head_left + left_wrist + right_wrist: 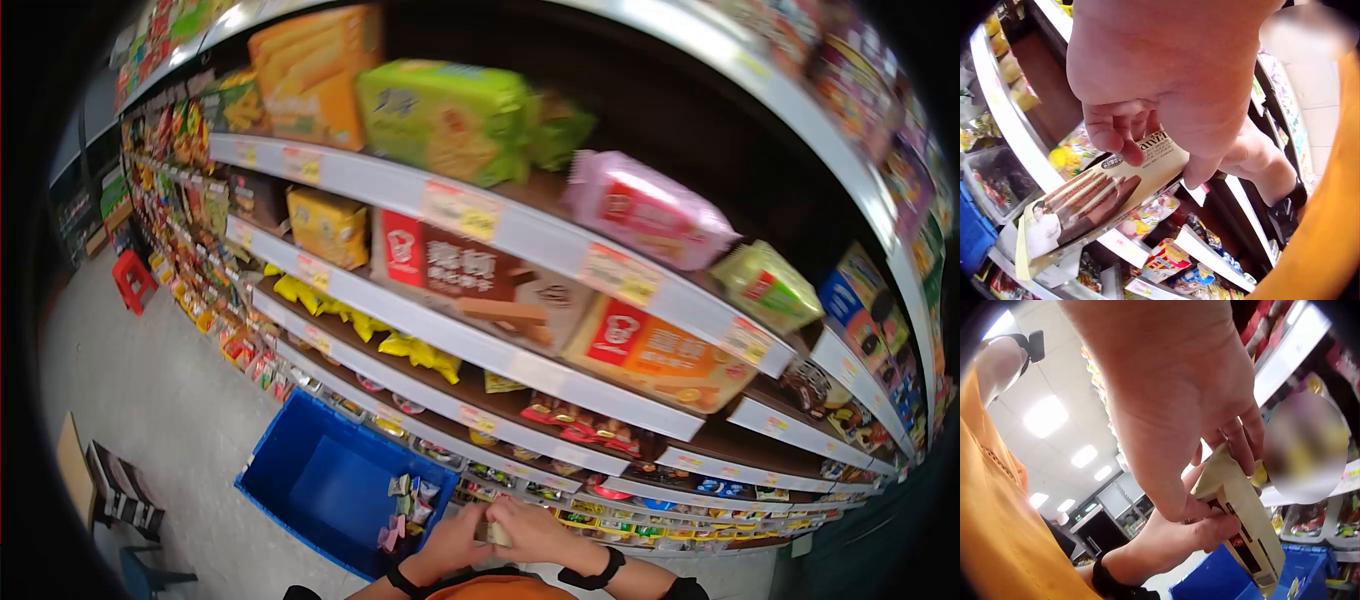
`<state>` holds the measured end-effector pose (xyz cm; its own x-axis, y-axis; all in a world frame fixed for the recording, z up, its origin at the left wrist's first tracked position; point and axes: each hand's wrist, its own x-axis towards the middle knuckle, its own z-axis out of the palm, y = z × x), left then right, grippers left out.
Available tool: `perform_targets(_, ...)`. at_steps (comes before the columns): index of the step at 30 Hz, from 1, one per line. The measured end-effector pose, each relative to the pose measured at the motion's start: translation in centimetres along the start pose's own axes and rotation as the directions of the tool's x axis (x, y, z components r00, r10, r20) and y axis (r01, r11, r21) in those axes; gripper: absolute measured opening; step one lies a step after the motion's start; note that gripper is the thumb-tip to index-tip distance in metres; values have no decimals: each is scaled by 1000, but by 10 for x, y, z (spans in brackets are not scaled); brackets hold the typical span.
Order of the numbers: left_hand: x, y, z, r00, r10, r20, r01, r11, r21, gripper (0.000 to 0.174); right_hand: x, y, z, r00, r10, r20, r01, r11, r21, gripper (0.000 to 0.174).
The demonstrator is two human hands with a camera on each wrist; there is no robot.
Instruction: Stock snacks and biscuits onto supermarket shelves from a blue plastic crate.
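A cream box with a picture of chocolate-brown sticks (1094, 203) is held between both hands, low in front of the body. The left hand (455, 545) grips it, its fingers curled over the top edge in the left wrist view. In the right wrist view the right hand (1179, 406) pinches one end of the same package (1250, 531), thumb on one side and fingers on the other. Seen from the head, the package (492, 533) is small and mostly covered by the hands.
A blue bin (330, 480) with several small packets inside stands on the floor (200, 420) left of the hands. Long shelves of snacks, with a white price rail (520, 235), rise in front. A red stool (133, 282) stands far left, a dark stool (150, 575) at the lower left.
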<state>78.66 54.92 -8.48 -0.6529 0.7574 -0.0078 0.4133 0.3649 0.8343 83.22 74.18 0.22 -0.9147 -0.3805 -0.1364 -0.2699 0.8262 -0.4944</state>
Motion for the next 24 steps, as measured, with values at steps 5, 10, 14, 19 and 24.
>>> perform_targets(5, -35, -85, -24, 978, -106, -179, 95, 993, -68, 71, 51, -23, 42, 999, -22, -26, 20, 994, -106, 75)
perform_targets(10, -58, -200, -25, 883, -354, -309, 381, 924, 32, 45, 58, -12, 57, 976, 110, 188, -95, 991, -89, 76)
perform_targets(14, -66, -314, 7, 825, -461, -327, 496, 868, 25, 44, 42, 2, 72, 959, 133, 250, -124, 991, -50, 68)
perform_targets(19, -46, -384, 33, 779, -615, -121, 626, 754, 200, 41, 15, 16, 82, 930, 246, 274, -241, 969, -52, 62)
perform_targets(24, -15, -417, 57, 789, -615, -17, 581, 735, 350, 46, -13, 30, 87, 889, 401, 224, -387, 916, -102, 60)
